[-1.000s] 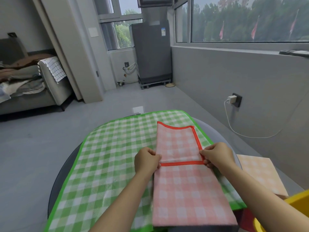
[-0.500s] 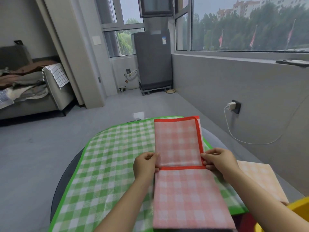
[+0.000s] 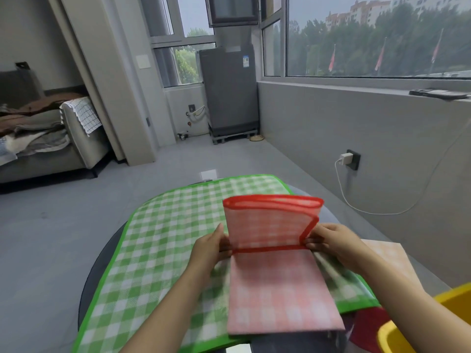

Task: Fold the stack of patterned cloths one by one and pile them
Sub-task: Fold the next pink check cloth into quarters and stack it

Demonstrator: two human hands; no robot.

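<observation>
Pink cloth (image 3: 280, 289) | both hands pinch fold | fingertips hidden | blurred

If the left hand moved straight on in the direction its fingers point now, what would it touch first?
Probably the raised flap of the pink checked cloth: the left hand points right, pinching its left edge. The right hand lies further along that line.

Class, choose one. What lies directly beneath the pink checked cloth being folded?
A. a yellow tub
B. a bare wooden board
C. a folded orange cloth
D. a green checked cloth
D: the pink checked cloth, held by the left hand and right hand, rests on the green checked cloth.
</observation>
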